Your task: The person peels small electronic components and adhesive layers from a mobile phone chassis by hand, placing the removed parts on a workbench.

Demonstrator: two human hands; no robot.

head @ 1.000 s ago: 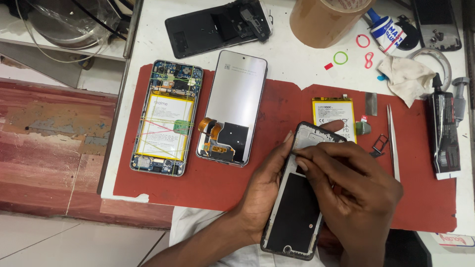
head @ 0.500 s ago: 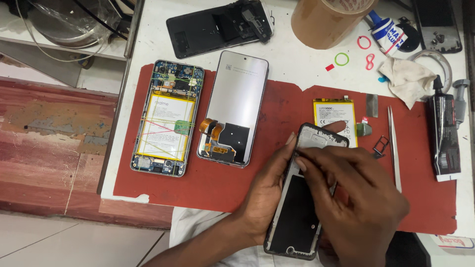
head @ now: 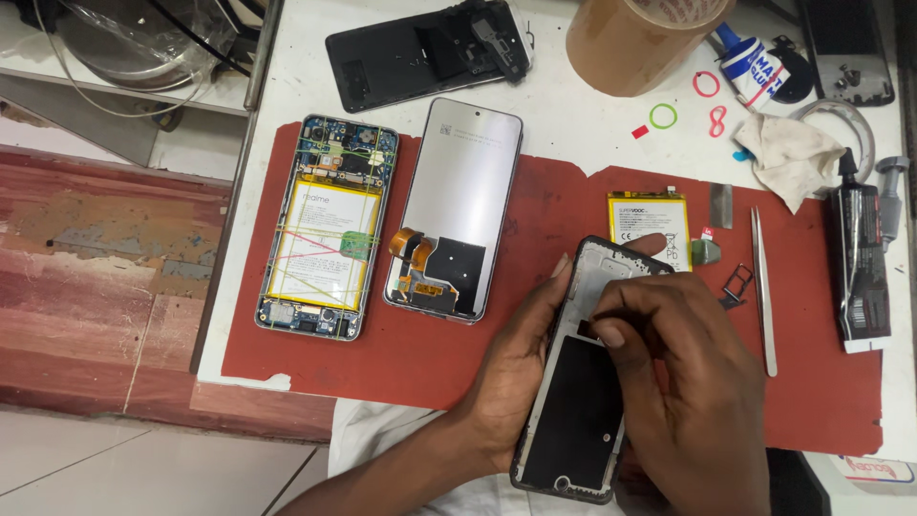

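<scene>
White worktop (head: 573, 143) carries a red mat (head: 458, 354). On the mat's left lies an opened phone (head: 328, 227) bound with rubber bands; just right of it, a display panel (head: 454, 208) face down, flex cable exposed. At near centre my left hand (head: 511, 382) grips the left edge of the phone frame (head: 581, 382), holding it above the mat. My right hand (head: 683, 382) is curled over the frame, fingertips pinched against its upper part. A loose battery (head: 650, 225) lies just beyond the frame. Tweezers (head: 762, 287) lie at right, a SIM tray (head: 737, 282) beside them.
</scene>
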